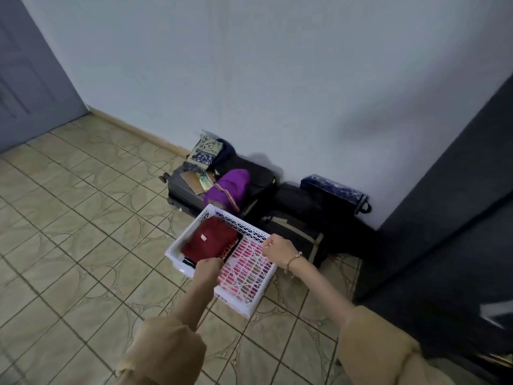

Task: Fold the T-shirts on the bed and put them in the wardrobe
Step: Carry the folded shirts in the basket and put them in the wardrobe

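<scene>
A white plastic lattice basket [251, 301] hangs above the tiled floor, carried between my two hands. My left hand [208, 269] grips its near rim, fingers curled over the edge. My right hand [276, 248] grips the far right rim. Inside, at the left end, lies a folded dark red T-shirt [209, 241] on top of other folded dark clothes. The right half of the basket shows its pink-lit mesh bottom. The bed is out of view.
Several dark suitcases and bags [291, 207] lie against the white wall, with a purple bundle [229, 187] and a patterned pouch [204, 151] on top. A large dark panel [449, 218], perhaps a wardrobe, stands at right. A grey door [30, 79] is at left.
</scene>
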A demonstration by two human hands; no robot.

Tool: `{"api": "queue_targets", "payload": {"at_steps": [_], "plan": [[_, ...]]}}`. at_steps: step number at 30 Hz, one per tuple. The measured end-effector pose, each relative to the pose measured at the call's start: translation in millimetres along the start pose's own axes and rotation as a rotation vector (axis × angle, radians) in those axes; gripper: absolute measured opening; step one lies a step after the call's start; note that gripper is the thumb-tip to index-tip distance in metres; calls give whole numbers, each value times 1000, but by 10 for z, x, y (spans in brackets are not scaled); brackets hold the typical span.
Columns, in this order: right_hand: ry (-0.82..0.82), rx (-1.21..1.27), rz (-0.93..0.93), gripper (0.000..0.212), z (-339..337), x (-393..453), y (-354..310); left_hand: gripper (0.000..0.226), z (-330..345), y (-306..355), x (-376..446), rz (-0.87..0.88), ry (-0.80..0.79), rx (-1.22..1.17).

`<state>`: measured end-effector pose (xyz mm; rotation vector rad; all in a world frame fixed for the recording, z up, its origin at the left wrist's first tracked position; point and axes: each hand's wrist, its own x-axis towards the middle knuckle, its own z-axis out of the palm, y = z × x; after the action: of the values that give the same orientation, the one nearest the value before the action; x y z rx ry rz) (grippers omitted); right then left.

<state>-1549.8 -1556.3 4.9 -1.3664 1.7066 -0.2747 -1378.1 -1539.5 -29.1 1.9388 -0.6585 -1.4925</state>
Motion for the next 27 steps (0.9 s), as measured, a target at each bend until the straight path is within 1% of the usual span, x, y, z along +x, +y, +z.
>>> {"api": "queue_targets", "payload": {"at_steps": [2, 5, 6, 7, 9, 10, 11, 13, 15, 16, 17, 18, 19, 20, 25, 27], "plan": [[-27, -31, 10, 5, 63, 434, -80, 21, -32, 76, 456, -51, 25, -57], [-61, -53, 23, 7, 182, 1005, -144, 19, -23, 108, 1051, -113, 70, -103], [-80, -59, 32, 2, 246, 1236, -149, 21, -9, 106, 1276, -140, 78, -126], [-92, -64, 44, 7, 308, 1457, -152, 23, 8, 83, 1505, -161, 86, -145], [-111, -78, 68, 28, 499, 1982, -128, 25, 31, -18, 2037, -219, 102, -187], [-109, -78, 81, 33, 561, 2167, -109, 25, 46, -66, 2223, -248, 111, -209], [-120, -80, 93, 34, 676, 2446, -93, 23, 54, -137, 2512, -276, 126, -233], [-124, -93, 134, 26, 914, 2938, 18, 17, 68, -285, 2957, -346, 171, -263], [-133, -85, 167, 21, 1161, 3433, 119, 5, 73, -417, 3370, -394, 221, -288], [-153, -79, 186, 12, 1341, 3717, 180, 13, 61, -537, 3651, -418, 248, -307], [-155, -88, 187, 12, 1397, 3852, 192, 25, 58, -576, 3768, -436, 257, -327], [-167, -100, 199, 30, 1514, 4060, 215, 33, 47, -642, 3947, -453, 266, -352], [-176, -130, 208, 41, 1668, 4274, 237, 37, 29, -737, 4141, -469, 280, -360], [-177, -163, 207, 46, 1767, 4463, 252, 40, 30, -787, 4291, -480, 291, -372], [-160, -242, 218, 52, 2190, 5153, 328, 46, 64, -1018, 4872, -516, 285, -478], [-174, -271, 232, 59, 2321, 5361, 408, 55, 96, -1131, 5043, -565, 302, -455]]}}
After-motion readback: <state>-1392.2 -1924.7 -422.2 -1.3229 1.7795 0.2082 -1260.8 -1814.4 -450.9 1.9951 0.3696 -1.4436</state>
